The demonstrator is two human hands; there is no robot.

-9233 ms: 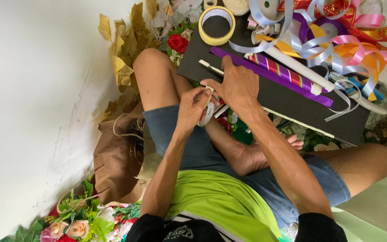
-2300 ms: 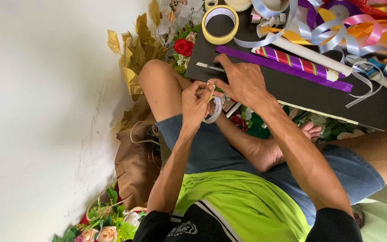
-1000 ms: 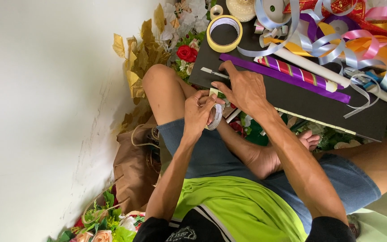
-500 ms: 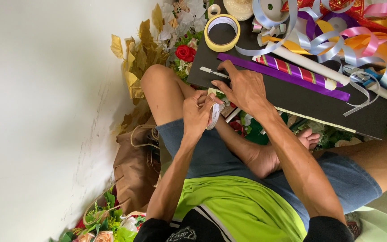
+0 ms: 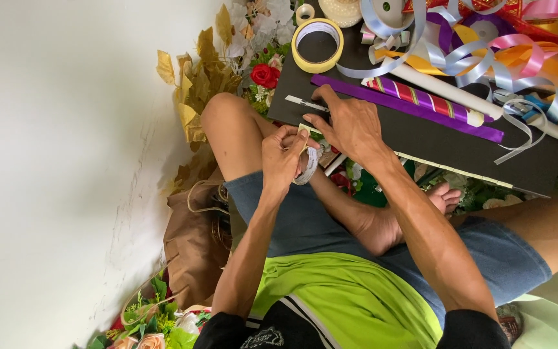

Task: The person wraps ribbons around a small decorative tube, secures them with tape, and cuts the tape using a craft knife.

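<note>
A person sits cross-legged on the floor, the left hand (image 5: 283, 155) gripping a small roll of white tape (image 5: 307, 166) above the knee, thumb and forefinger pinched on a short pulled-out tab at the roll's top. The right hand (image 5: 351, 124) lies just beside it, fingers spread flat and pressing on the near edge of a black board (image 5: 440, 142) that rests across the lap.

Half a second earlier the right hand hovered closer over the roll; now it has slid slightly onto the board, suggesting a strip is being drawn toward that edge.

On the board lie a purple ribbon strip (image 5: 408, 106), a striped wrapped tube (image 5: 421, 98) and a white roll of paper (image 5: 485, 103). A large yellow tape ring (image 5: 318, 44) sits at its far corner, touching a tangle of curled ribbons (image 5: 485, 45).

Open room is scarce: bare white floor (image 5: 66, 161) spreads to the person's left, while a red rose (image 5: 265, 75), gold leaves (image 5: 195, 84) and a brown bag (image 5: 195, 239) crowd the knee.
</note>
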